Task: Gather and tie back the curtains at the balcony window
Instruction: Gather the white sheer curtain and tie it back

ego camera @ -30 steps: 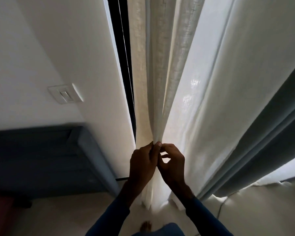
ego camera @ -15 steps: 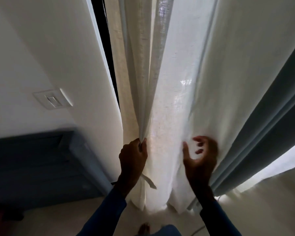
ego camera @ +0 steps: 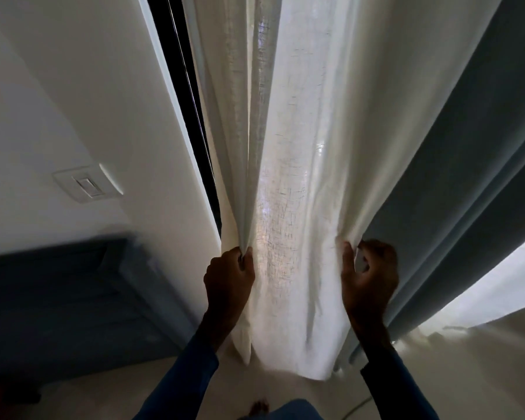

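Observation:
A sheer white curtain hangs in front of me, lit from behind. My left hand is closed on a bunch of its left folds, pinched just above the fist. My right hand grips the curtain's right edge, thumb and fingers closed on the fabric where it meets the grey-blue heavy curtain. The white cloth stretches between both hands and ends just above the floor. No tie-back is visible.
A black window frame runs along the white wall, which carries a light switch. A dark blue sofa stands low on the left. My foot and a thin cable are on the pale floor.
My right hand has left the left hand, swung right across the white curtain and closed on its right edge. The left hand has kept its hold on the gathered folds.

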The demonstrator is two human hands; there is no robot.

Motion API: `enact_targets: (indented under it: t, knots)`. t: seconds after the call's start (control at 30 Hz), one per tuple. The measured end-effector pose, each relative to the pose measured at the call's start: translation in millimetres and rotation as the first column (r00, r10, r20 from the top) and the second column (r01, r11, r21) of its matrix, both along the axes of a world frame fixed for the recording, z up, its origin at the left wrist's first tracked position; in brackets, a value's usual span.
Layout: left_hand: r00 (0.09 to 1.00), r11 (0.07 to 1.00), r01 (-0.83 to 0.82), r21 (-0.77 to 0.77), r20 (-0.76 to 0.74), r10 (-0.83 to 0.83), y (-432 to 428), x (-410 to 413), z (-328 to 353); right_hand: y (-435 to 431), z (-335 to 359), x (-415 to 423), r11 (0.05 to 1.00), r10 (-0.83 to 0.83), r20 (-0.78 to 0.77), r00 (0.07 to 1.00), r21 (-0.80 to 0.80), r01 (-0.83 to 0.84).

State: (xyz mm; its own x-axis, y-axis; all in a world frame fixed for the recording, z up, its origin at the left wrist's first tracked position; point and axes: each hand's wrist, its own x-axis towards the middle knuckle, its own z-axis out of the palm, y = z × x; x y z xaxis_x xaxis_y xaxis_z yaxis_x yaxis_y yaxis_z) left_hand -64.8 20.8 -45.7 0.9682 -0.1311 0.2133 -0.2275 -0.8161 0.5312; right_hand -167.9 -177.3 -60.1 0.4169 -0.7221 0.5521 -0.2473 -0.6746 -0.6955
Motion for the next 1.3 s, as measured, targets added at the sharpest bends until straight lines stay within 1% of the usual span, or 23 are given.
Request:
enact_targets:
  t: [0.07, 0.13, 0.2, 0.27, 0.3, 0.37, 0.43, 0.57, 0.67, 0.9, 0.97, 1.03, 1.13, 1.2, 1.27, 1.3]
  knots:
    - [1.0, 1.0, 0.009, -0.02, 0.014, -0.009, 2.2, -6.4, -4.2, 11.9, -1.9, -6.7, 0.999, 0.004, -0.011, 1.0, 0.035, -0.004]
    - [0.999, 0.999, 0.032, -0.013, 0.037, -0.031, 2.6, -16.0, -8.7, 22.3, -2.0, -12.5, 0.995, 0.062, 0.011, 0.998, 0.077, -0.063]
    - [0.996, 0.997, 0.076, -0.025, 0.057, -0.075, 0.3, -27.2, -12.2, 36.7, -3.2, -13.1, 0.986, 0.146, 0.04, 0.988, 0.077, -0.149]
    - [0.99, 0.99, 0.139, -0.032, 0.04, -0.138, -5.0, -37.9, -12.7, 54.1, -6.5, -8.1, 0.967, 0.248, 0.02, 0.969, 0.058, -0.249]
    - [0.986, 0.986, 0.165, -0.037, 0.018, -0.164, -8.6, -42.5, -13.1, 62.4, -8.4, -4.5, 0.95, 0.302, 0.013, 0.953, 0.081, -0.303]
    - [0.983, 0.982, 0.183, -0.056, -0.021, -0.184, -14.9, -47.9, -12.5, 73.3, -12.7, 2.0, 0.902, 0.396, 0.025, 0.918, 0.177, -0.394]
    - [0.98, 0.979, 0.183, -0.096, -0.059, -0.189, -16.3, -46.7, -14.0, 73.5, -16.7, 6.6, 0.865, 0.447, 0.03, 0.894, 0.239, -0.441]
    - [0.973, 0.962, 0.19, -0.196, -0.093, -0.211, -10.6, -43.2, -13.0, 66.3, -21.9, 6.4, 0.852, 0.445, 0.046, 0.894, 0.283, -0.439]
    - [0.961, 0.933, 0.226, -0.28, -0.092, -0.261, -13.0, -46.9, -8.8, 74.5, -24.7, 4.0, 0.839, 0.489, 0.017, 0.872, 0.264, -0.476]
    - [0.958, 0.912, 0.268, -0.311, -0.01, -0.285, -19.8, -46.5, -4.5, 72.0, -20.5, 3.9, 0.812, 0.542, 0.052, 0.839, 0.226, -0.539]
    - [0.953, 0.904, 0.282, -0.323, -0.012, -0.302, -24.1, -49.6, -0.3, 72.4, -19.1, 2.5, 0.792, 0.574, 0.038, 0.818, 0.227, -0.566]
    - [0.959, 0.923, 0.261, -0.282, -0.03, -0.281, -27.8, -49.9, 1.8, 72.9, -20.1, 2.3, 0.796, 0.586, -0.011, 0.81, 0.192, -0.574]
    - [0.982, 0.966, 0.18, -0.187, -0.028, -0.189, -28.5, -40.6, -0.6, 70.2, -25.1, 2.1, 0.792, 0.604, -0.045, 0.796, 0.143, -0.593]
    - [0.985, 0.971, 0.155, -0.181, -0.051, -0.167, -27.6, -31.8, -5.3, 66.7, -25.9, 1.7, 0.785, 0.616, -0.071, 0.785, 0.15, -0.602]
    - [0.987, 0.977, 0.137, -0.163, -0.063, -0.148, -26.2, -25.4, -7.5, 61.2, -26.0, 2.2, 0.792, 0.59, -0.012, 0.808, 0.207, -0.575]
    - [0.988, 0.98, 0.131, -0.148, -0.065, -0.142, -25.4, -23.4, -7.2, 58.0, -24.3, 2.3, 0.811, 0.543, 0.036, 0.839, 0.236, -0.535]
